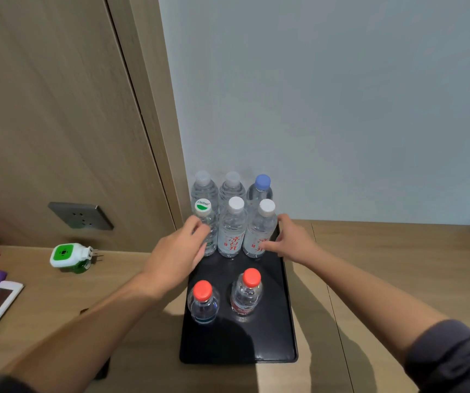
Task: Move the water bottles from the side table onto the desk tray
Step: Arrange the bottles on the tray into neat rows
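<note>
Bottles, eight in all, are standing upright on the black tray [270, 347] lying on the bench [384, 279].
Six are crowding the far end against the wall in two rows, and two red-capped ones [204, 303] are standing nearer, apart from the rest. Left hand [177, 255] is pressing its open fingers [199, 232] against the green-capped bottle [207, 231]; right hand [292, 242] is touching the right white-capped bottle [259, 231], fingers loose, not wrapping it. A green plug-in [70, 255] is lying at left.
</note>
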Demonstrator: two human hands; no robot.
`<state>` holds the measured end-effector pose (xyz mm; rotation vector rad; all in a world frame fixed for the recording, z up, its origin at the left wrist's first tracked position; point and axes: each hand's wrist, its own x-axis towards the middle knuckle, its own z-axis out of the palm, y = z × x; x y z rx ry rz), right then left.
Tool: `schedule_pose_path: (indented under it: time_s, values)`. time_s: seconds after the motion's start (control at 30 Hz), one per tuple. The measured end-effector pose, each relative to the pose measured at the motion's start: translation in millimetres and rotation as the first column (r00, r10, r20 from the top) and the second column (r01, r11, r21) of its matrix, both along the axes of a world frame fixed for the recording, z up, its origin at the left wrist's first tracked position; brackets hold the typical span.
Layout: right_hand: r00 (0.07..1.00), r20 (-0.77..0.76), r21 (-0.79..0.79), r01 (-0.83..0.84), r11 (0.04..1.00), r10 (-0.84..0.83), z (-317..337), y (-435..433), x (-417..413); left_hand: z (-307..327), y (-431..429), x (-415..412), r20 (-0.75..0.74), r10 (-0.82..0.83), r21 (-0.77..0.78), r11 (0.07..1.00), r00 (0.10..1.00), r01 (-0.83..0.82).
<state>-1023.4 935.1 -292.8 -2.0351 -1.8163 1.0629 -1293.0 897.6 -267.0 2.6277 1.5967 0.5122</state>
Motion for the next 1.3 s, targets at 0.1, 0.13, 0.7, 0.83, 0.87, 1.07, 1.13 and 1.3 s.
schedule_pose_path:
  time_s: [0.1, 0.13, 0.7, 0.83, 0.87, 1.07, 1.13, 1.3]
  values:
    - [0.99, -0.112, -0.096, 0.076, 0.992, -0.087, -15.2, -1.1, -10.4, -18.2, 3.6, -4.3, -0.058, -0.006, -0.05, 0.999, 0.998, 0.003]
    - [0.985, -0.136, -0.11, 0.095, 0.989, -0.109, -19.8, -0.6, -13.8, -24.8, 5.9, -3.3, -0.107, -0.029, -0.102, 0.995, 0.994, 0.018]
    - [0.923, -0.261, -0.187, 0.238, 0.953, -0.282, -75.5, 11.6, -27.1, -109.9, 55.2, 24.2, -0.286, -0.307, -0.539, 0.835, 0.908, 0.112]
    - [0.928, -0.25, -0.174, 0.238, 0.956, -0.277, -79.9, 12.7, -27.1, -110.9, 53.7, 24.5, -0.286, -0.316, -0.515, 0.847, 0.905, 0.133]
    - [0.929, -0.245, -0.171, 0.24, 0.956, -0.277, -80.8, 12.6, -27.2, -108.3, 52.3, 24.3, -0.285, -0.282, -0.502, 0.858, 0.916, 0.108]
    - [0.933, -0.221, -0.144, 0.255, 0.956, -0.283, -84.0, 10.2, -29.4, -116.0, 46.0, 22.3, -0.301, -0.256, -0.421, 0.9, 0.918, 0.113]
    - [0.93, -0.226, -0.141, 0.262, 0.955, -0.289, -84.3, 9.5, -29.4, -117.8, 46.2, 21.8, -0.287, -0.238, -0.427, 0.899, 0.928, 0.098]
    - [0.925, -0.229, -0.149, 0.274, 0.95, -0.303, -81.6, 6.7, -30.3, -118.5, 43.9, 22.5, -0.301, -0.196, -0.466, 0.884, 0.933, 0.036]
